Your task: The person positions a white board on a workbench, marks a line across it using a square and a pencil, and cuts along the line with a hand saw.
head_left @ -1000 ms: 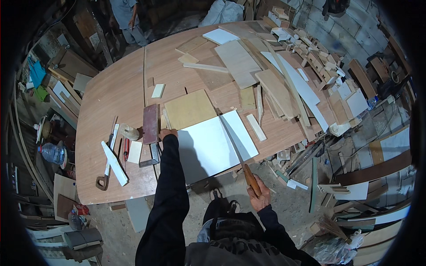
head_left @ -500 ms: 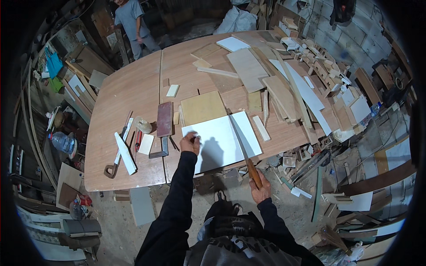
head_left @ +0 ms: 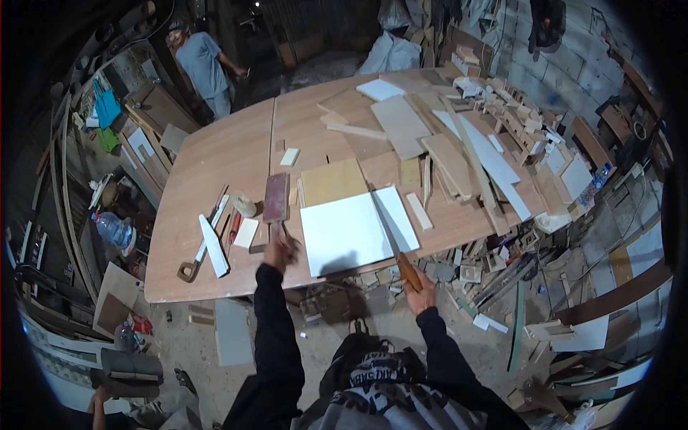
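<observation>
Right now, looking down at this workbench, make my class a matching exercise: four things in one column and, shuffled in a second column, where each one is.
Things
1. large white rectangular board
2. wooden-handled saw
3. clear plastic water bottle
4. reddish-brown wooden block

Places
A. on the floor, off the table's left edge
B. lying on the table between the person's two hands
C. on the table just beyond the left hand
D. handle gripped in the right hand, blade across the white board

Pairs: 1-B, 2-D, 3-A, 4-C

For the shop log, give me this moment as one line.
left hand: by dark wood block | right hand: gripping handsaw across white board | workbench: wood scraps
</observation>
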`<action>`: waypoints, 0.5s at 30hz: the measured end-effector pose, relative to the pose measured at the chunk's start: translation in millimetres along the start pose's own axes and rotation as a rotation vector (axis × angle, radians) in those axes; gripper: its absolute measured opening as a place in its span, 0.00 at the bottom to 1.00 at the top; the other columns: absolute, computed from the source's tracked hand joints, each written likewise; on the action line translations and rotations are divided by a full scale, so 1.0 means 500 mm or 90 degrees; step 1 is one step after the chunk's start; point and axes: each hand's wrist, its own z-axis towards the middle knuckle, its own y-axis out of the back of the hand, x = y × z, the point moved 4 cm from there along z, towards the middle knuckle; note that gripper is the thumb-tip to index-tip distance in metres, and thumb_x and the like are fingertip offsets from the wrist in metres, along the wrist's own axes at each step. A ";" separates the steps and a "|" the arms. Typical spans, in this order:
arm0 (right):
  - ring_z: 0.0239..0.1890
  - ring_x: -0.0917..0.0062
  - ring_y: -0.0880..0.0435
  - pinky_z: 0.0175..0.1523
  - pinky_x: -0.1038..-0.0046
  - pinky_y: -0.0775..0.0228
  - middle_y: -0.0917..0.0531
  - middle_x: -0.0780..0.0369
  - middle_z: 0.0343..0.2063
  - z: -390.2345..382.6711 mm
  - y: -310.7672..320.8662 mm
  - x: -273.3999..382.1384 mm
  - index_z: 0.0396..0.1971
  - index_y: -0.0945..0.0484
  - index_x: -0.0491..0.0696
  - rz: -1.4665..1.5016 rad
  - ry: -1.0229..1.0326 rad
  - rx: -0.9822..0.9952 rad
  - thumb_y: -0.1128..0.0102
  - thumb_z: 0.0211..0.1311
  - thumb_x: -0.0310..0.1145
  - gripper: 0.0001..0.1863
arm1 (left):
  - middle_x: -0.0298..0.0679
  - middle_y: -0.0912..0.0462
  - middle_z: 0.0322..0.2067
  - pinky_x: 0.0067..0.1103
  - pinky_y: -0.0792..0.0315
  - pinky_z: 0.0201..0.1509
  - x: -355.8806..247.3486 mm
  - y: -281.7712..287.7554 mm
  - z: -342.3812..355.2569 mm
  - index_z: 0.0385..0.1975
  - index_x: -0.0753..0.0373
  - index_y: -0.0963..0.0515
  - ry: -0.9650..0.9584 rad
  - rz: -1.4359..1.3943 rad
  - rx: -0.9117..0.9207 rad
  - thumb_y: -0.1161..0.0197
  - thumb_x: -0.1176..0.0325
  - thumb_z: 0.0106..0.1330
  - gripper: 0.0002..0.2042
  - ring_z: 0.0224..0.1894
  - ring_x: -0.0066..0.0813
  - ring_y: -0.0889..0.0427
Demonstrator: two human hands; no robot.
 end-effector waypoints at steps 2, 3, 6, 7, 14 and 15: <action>0.45 0.59 0.21 0.54 0.67 0.30 0.20 0.51 0.43 -0.006 0.015 -0.009 0.55 0.28 0.49 -0.056 -0.016 -0.017 0.40 0.50 0.30 0.27 | 0.33 0.27 0.16 0.22 0.32 0.18 0.056 -0.061 -0.037 0.28 0.67 0.21 -0.059 0.094 0.092 0.48 0.50 0.68 0.23 0.16 0.23 0.28; 0.45 0.59 0.21 0.54 0.67 0.30 0.20 0.51 0.43 0.002 0.010 -0.002 0.55 0.28 0.49 -0.051 -0.007 -0.014 0.40 0.50 0.30 0.27 | 0.35 0.24 0.19 0.19 0.32 0.19 0.084 -0.054 -0.035 0.28 0.68 0.21 -0.003 0.077 0.078 0.40 0.58 0.65 0.16 0.18 0.22 0.25; 0.46 0.58 0.21 0.54 0.66 0.30 0.20 0.51 0.45 -0.010 0.013 0.002 0.55 0.29 0.49 -0.033 0.019 -0.009 0.40 0.50 0.29 0.28 | 0.38 0.21 0.21 0.23 0.27 0.26 0.091 -0.144 -0.037 0.29 0.70 0.22 -0.133 0.310 0.035 0.35 0.61 0.60 0.14 0.21 0.27 0.22; 0.46 0.59 0.21 0.54 0.67 0.30 0.21 0.52 0.46 -0.012 -0.001 0.026 0.55 0.30 0.49 -0.028 0.034 0.011 0.40 0.50 0.29 0.28 | 0.42 0.20 0.22 0.27 0.26 0.30 0.108 -0.121 0.002 0.31 0.69 0.22 -0.307 0.456 -0.020 0.33 0.62 0.55 0.14 0.23 0.30 0.21; 0.47 0.63 0.21 0.54 0.68 0.30 0.22 0.53 0.47 -0.016 0.004 0.034 0.57 0.32 0.48 -0.048 0.024 0.006 0.42 0.50 0.27 0.29 | 0.45 0.27 0.52 0.34 0.35 0.60 0.147 -0.330 0.078 0.44 0.61 0.24 -0.321 0.746 -0.083 0.37 0.66 0.55 0.16 0.61 0.45 0.34; 0.47 0.63 0.21 0.54 0.68 0.30 0.22 0.53 0.47 -0.018 0.004 0.048 0.57 0.32 0.48 -0.053 0.023 0.004 0.42 0.50 0.27 0.29 | 0.43 0.33 0.57 0.41 0.41 0.63 0.159 -0.340 0.089 0.49 0.60 0.27 -0.325 0.834 -0.091 0.39 0.62 0.57 0.20 0.64 0.44 0.40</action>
